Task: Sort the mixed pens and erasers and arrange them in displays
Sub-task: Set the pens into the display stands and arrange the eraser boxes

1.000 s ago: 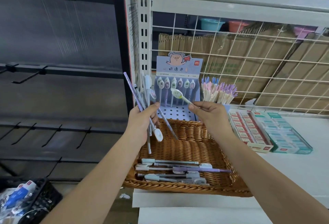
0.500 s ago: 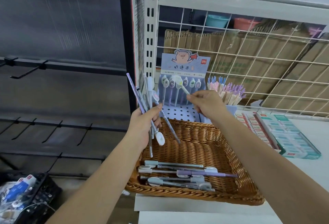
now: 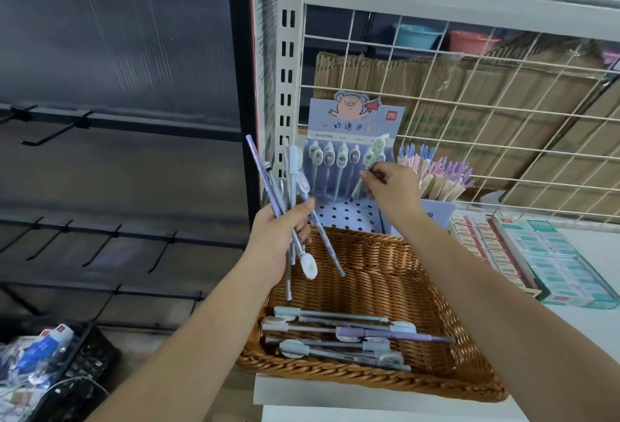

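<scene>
From the head camera, the left hand is curled tight around a bunch of thin grey and purple pens. The pens fan out above and below the fist. One has a white oval cap that hangs just under the hand.

The right hand is up and to the right of the left one. Its fingertips pinch one pale green pen with a white oval cap. That pen leans against the blue cardboard pen stand with a pink pig on top. A row of same-shaped pens stands in the stand, just left of the pinched one.

Below both hands sits a brown woven basket. More loose grey and purple pens lie flat in its near end.

Just right of the right hand is a bunch of pink and purple pens in a holder. Further right and lower, two flat boxes of erasers lie side by side on the white shelf. A white wire grid stands behind everything.
</scene>
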